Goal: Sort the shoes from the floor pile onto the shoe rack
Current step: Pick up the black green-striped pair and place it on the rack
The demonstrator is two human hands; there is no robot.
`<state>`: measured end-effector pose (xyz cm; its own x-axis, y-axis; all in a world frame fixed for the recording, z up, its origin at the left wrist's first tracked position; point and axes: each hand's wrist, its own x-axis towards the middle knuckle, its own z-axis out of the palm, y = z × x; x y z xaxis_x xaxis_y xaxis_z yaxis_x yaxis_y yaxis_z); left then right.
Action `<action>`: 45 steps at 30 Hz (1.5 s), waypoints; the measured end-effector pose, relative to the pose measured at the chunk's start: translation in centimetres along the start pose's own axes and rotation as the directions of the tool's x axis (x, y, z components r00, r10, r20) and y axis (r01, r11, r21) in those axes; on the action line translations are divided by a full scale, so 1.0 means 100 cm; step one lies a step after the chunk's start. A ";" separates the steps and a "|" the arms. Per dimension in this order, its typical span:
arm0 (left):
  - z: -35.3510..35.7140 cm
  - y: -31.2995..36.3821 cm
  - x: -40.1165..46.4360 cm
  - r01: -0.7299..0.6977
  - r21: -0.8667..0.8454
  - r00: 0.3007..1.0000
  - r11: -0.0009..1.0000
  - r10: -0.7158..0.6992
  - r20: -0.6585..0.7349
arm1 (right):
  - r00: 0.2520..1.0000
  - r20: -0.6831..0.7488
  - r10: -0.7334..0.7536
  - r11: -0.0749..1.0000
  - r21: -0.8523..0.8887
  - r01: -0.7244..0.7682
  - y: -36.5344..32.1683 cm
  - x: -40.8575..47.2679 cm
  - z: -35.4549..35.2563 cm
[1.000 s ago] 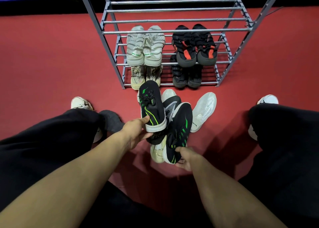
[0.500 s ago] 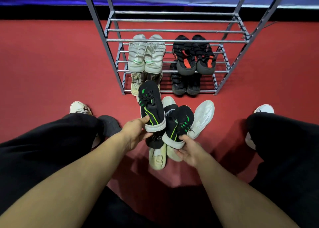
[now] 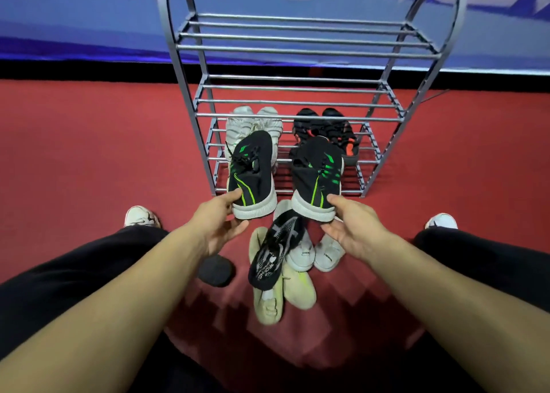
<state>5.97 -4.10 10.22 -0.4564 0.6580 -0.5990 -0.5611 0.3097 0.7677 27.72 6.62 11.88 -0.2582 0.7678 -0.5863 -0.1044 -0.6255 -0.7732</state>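
Observation:
My left hand (image 3: 218, 224) grips the heel of one black shoe with green stripes (image 3: 251, 173), held off the floor with its toe toward the rack. My right hand (image 3: 352, 227) grips the heel of the matching black and green shoe (image 3: 317, 176) beside it. Both shoes hang in front of the grey metal shoe rack (image 3: 300, 102). A pale knit pair (image 3: 256, 124) and a black and orange pair (image 3: 330, 127) sit on a lower shelf, partly hidden behind the held shoes. The floor pile (image 3: 282, 261) below my hands holds a black and white shoe, white shoes and cream shoes.
The two upper rack shelves (image 3: 297, 36) carry no shoes. A dark shoe (image 3: 215, 270) lies on the red carpet near my left knee. My own white-shod feet (image 3: 140, 217) (image 3: 442, 221) flank the pile. A blue wall stands behind the rack.
My right hand lifted the second black and green shoe out of the pile. Both hands rose and moved the pair forward toward the rack, side by side. The view tilted up.

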 end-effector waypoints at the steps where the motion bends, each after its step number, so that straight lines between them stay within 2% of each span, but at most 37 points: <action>1: -0.001 0.009 -0.001 -0.016 -0.002 1.000 1.000 0.016 -0.007 | 1.000 0.014 -0.012 1.000 0.004 0.012 -0.007 -0.002 0.006; 7: 0.004 0.064 0.010 -0.094 0.007 0.995 0.996 0.094 -0.025 | 0.994 0.087 -0.071 0.997 -0.008 0.072 -0.046 -0.001 0.055; 10: 0.011 0.088 0.028 -0.131 -0.012 0.990 0.991 0.131 -0.046 | 0.993 0.091 -0.080 0.994 -0.062 0.086 -0.034 -0.004 0.080; 15: 0.014 0.119 0.064 -0.156 -0.008 0.987 0.988 0.156 -0.045 | 0.977 0.075 -0.202 0.974 -0.094 0.208 -0.019 0.004 0.090; 18: 0.015 0.135 0.087 -0.176 -0.005 0.983 0.984 0.175 -0.054 | 0.958 0.046 -0.283 0.954 -0.087 0.286 -0.037 0.031 0.101; 23: 0.011 0.157 0.130 -0.179 0.020 0.980 0.984 0.181 -0.085 | 0.949 0.004 -0.316 0.939 -0.140 0.314 -0.087 0.099 0.135; 28: 0.010 0.173 0.169 -0.258 0.192 0.948 0.947 0.286 -0.136 | 0.949 -0.022 -0.315 0.933 -0.192 0.305 -0.121 0.165 0.169; 32: 0.013 0.184 0.187 -0.328 0.236 0.910 0.915 0.373 -0.180 | 0.947 -0.017 -0.321 0.899 -0.320 0.299 -0.130 0.203 0.198; 35: 0.015 0.186 0.191 -0.313 0.290 0.904 0.904 0.378 -0.202 | 0.965 0.049 -0.258 0.796 -0.555 0.241 -0.128 0.210 0.207; 37: 0.016 0.185 0.191 -0.276 0.380 0.907 0.883 0.370 -0.202 | 0.973 0.103 -0.207 0.726 -0.651 0.223 -0.125 0.209 0.207; 39: 0.016 0.186 0.186 -0.220 0.464 0.919 0.858 0.342 -0.197 | 0.972 0.092 -0.214 0.718 -0.660 0.221 -0.120 0.205 0.205; 42: 0.014 0.180 0.173 -0.180 0.473 0.930 0.862 0.306 -0.204 | 0.978 0.080 -0.191 0.787 -0.584 0.201 -0.112 0.193 0.198; 43: 0.013 0.174 0.168 -0.196 0.476 0.918 0.857 0.332 -0.219 | 0.973 0.079 -0.218 0.796 -0.563 0.224 -0.109 0.187 0.193; 45: 0.010 0.153 0.159 -0.280 0.552 0.843 0.785 0.476 -0.250 | 0.936 0.055 -0.349 0.772 -0.549 0.320 -0.097 0.176 0.181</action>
<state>-9.21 11.79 12.68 -0.8247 0.5303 -0.1966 0.0683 0.4384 0.8962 6.84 23.67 13.42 -0.2582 0.9289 -0.2655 0.3635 -0.1612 -0.9175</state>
